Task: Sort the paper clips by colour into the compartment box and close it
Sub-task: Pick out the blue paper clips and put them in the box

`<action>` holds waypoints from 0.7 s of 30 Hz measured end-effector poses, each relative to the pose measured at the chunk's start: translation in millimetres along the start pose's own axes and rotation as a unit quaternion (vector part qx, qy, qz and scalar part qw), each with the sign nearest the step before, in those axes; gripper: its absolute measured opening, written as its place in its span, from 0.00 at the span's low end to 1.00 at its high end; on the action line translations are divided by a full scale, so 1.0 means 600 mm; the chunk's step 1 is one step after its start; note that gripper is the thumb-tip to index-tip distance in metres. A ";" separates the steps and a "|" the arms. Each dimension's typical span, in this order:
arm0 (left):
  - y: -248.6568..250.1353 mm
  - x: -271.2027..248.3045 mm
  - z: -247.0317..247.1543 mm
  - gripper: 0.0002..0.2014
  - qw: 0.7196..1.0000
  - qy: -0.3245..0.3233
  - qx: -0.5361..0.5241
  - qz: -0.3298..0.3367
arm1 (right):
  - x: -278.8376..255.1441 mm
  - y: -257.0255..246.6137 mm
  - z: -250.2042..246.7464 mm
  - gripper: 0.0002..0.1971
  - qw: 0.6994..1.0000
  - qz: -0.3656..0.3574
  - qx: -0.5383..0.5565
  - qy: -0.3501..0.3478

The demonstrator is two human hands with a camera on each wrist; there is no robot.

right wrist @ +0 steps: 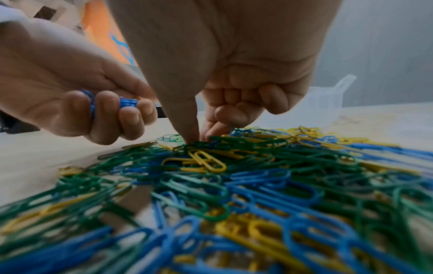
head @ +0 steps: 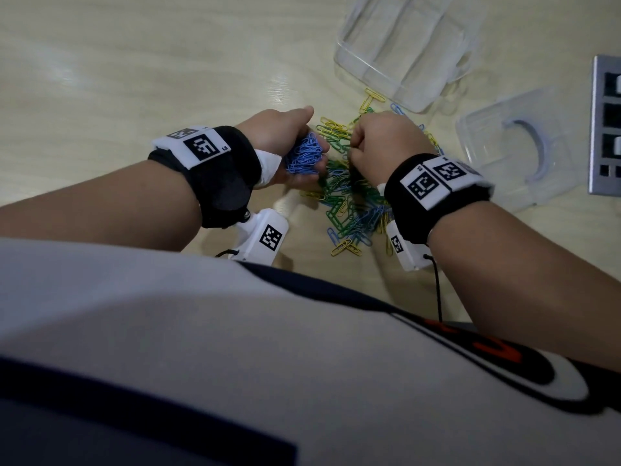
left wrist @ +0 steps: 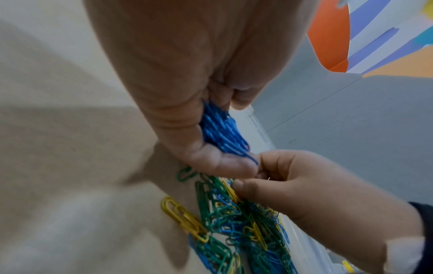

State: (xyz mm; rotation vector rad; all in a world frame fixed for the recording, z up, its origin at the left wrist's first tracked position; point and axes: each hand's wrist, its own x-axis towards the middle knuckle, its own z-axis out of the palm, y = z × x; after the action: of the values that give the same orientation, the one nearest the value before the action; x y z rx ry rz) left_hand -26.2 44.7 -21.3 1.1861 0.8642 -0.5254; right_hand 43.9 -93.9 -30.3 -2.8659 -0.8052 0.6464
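- Left hand (head: 285,142) is curled around a fat bunch of blue clips (head: 306,153). In the left wrist view the bunch runs lengthwise along the palm, ends poking out toward the fingertips.
- Right hand (head: 383,142) is down on the mixed pile (head: 353,203). In the right wrist view the thumb and forefinger tips are pressed into the green clips at the pile's far edge, other fingers tucked into the palm. Honestly can't tell if there's a clip pinched between them.
- The pile is blue, green and yellow clips all tangled on the pale wooden table (head: 134,79), right between and under both hands. No common direction, they point every which way. One yellow clip (right wrist: 207,161) sits flat on top, long axis slanting from upper left to lower right in that view.
- Compartment box (head: 403,45) is clear plastic, lying beyond the pile past the right hand, close to the clips but not touching the hands. Its long side runs diagonally away from the person.
- A second clear plastic piece (head: 514,146) lies flat to the right of the pile.
- Grey panel (head: 605,126) at the far right edge.
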 end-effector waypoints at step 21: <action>0.003 0.005 0.005 0.26 1.000 0.000 0.026 -0.004 | -0.017 0.009 0.000 0.11 0.992 -0.068 -0.107 0.028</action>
State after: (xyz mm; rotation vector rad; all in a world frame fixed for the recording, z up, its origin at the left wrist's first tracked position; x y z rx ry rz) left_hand -22.3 42.4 -22.3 1.2300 0.8594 -0.5577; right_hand 38.7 -103.7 -27.5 -2.9665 -1.1115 0.4870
